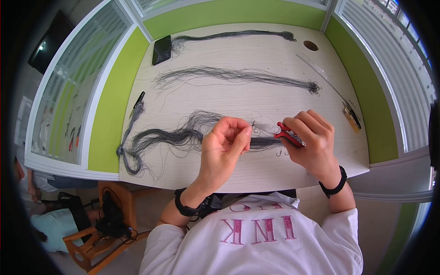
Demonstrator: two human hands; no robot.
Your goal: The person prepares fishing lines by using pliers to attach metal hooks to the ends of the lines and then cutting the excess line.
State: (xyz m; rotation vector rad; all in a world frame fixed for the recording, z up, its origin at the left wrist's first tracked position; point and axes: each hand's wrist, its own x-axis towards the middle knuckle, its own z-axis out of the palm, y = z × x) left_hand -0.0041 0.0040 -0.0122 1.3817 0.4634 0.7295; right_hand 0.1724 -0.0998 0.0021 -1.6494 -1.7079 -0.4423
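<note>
My right hand (pixel 316 140) is closed around a pair of red-handled scissors (pixel 284 134), whose pale blades point left toward my other hand. Thumb and fingertips of my left hand (pixel 224 144) are pinched together on a thin line (pixel 255 120), which loops faintly near the blade tips. Beneath both hands lies a thick bundle of dark grey lines (pixel 169 136), partly hidden by my left hand. Small hooks (pixel 278 153) show at its right end, below the scissors.
Two more line bundles (pixel 229 73) (pixel 229 35) lie across the table (pixel 192 176), ending in hook clusters at right. A phone (pixel 161 50) is back left, a black pen (pixel 139 98) at left. A ruler (pixel 321 73) and a cutter (pixel 352 117) lie at right. Green partitions (pixel 238 16) surround it.
</note>
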